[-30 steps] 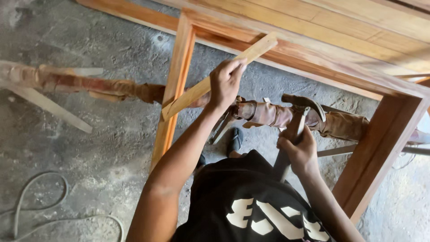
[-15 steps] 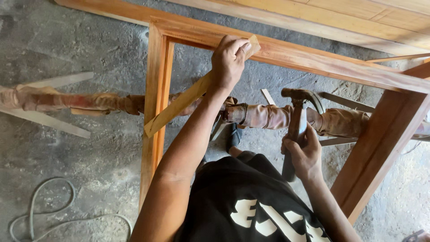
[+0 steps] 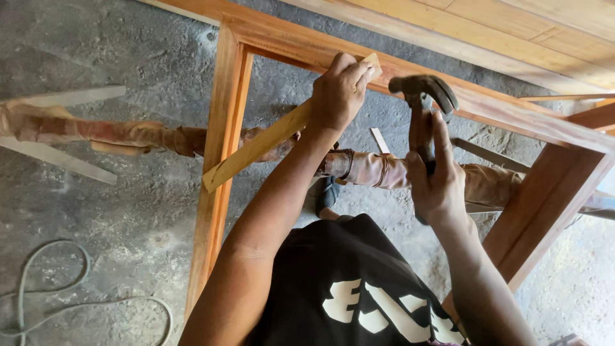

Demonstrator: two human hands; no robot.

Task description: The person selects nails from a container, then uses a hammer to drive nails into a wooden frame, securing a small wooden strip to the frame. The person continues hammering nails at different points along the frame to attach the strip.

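My left hand (image 3: 339,90) grips a thin pale wooden strip (image 3: 256,148) near its upper end and presses it diagonally across the corner of a reddish wooden frame (image 3: 224,128). The strip's lower end rests on the frame's left upright; its upper end meets the top rail (image 3: 500,106). My right hand (image 3: 439,182) holds a claw hammer (image 3: 419,96) by its handle, index finger stretched along it. The hammer's head sits raised just right of my left hand, close to the strip's upper end.
A rough log beam (image 3: 128,134) wrapped in places runs under the frame. Pale planks (image 3: 544,32) lie along the top. A grey cable (image 3: 77,301) loops on the concrete floor at lower left. The frame's right upright (image 3: 544,205) slants at right. My foot (image 3: 327,192) shows below.
My left hand has brought the strip up and set it across the frame's corner. My right hand has lifted the hammer from low beside the log up to near the top rail.
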